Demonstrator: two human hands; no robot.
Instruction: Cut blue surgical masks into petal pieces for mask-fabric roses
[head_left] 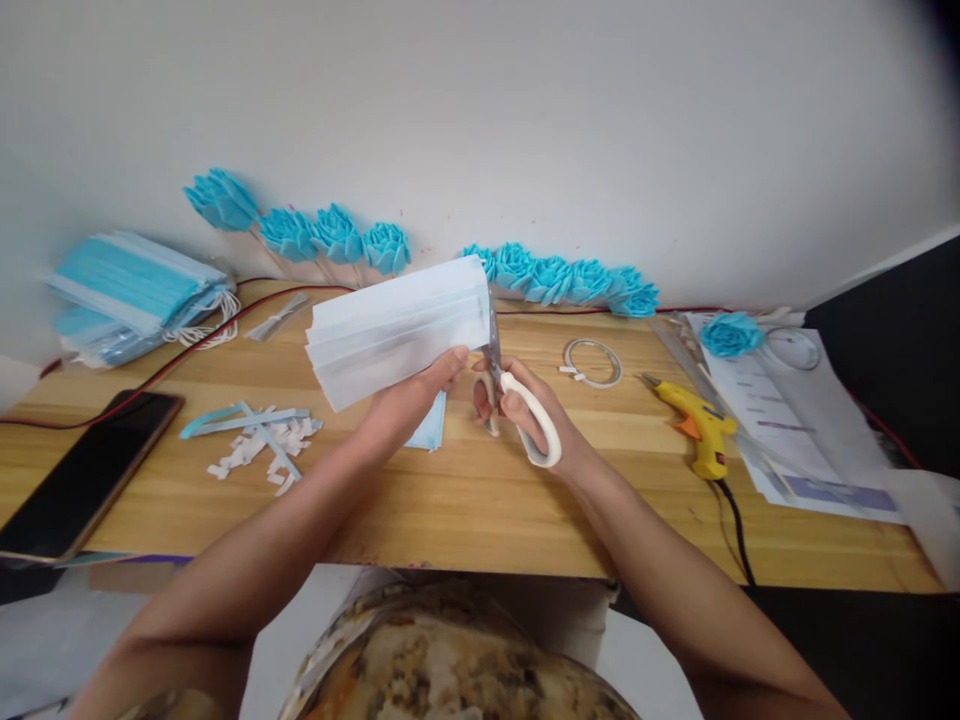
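My left hand [431, 385] pinches the lower right part of a pleated face mask [397, 320], its pale side toward me, held up over the desk. In my right hand [532, 390] is a pair of scissors [534, 425] with white handles, fingers and thumb through the loops. The scissor blades stand upright along the mask's right edge. Below my left hand, a light blue piece [429, 425] lies on the wood, partly hidden by the wrist.
Blue flowers [337, 235] line the wall. A mask stack [135, 285], a phone [90, 470] and cut scraps [259, 445] lie left. Rightward are a tape roll [592, 362], a yellow glue gun [697, 430], papers [795, 420] and a single flower [731, 334]. A red-black cable [202, 340] crosses the desk.
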